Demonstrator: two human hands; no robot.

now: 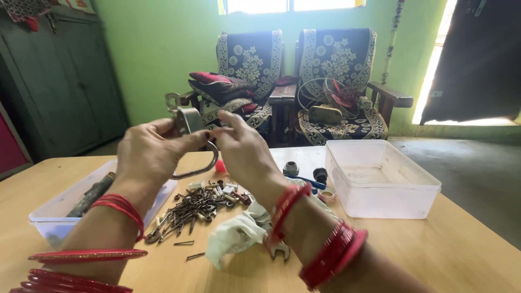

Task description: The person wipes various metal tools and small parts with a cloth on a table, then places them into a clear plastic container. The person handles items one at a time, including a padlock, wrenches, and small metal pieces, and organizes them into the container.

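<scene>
Nearest: red bangles on both forearms, stacked at the wrists. Beyond them, on the wooden surface (pixel 434 255), a white cloth (pixel 236 234) with an open-end spanner (pixel 279 250) poking out from under it, just beside the right wrist. Left of the cloth, a loose pile of rusty nails and screws (pixel 190 209), too many and too tangled to count; two stray nails lie apart, nearer the camera.

Raised above that pile: metal padlock (pixel 190 120), one, held between both hands, curved shackle (pixel 202 165) hanging below them. Left hand (pixel 149 149) curled around the lock body, thumb across the front, fingers closed on it. Right hand (pixel 244 149) pinching at the lock's right edge with thumb and fingertips; exact contact point hidden behind the fingers, possibly on a key. Small metal piece sticks up above the lock top.

Further back: two translucent plastic tubs. Left tub (pixel 51 214) holds a dark tool handle, sits under the left forearm. Right tub (pixel 380 179) well apart from the right hand. Between them: red ball (pixel 220 166), grey fitting (pixel 291 168), black knob (pixel 320 174).

Far: two patterned armchairs against the green wall.
</scene>
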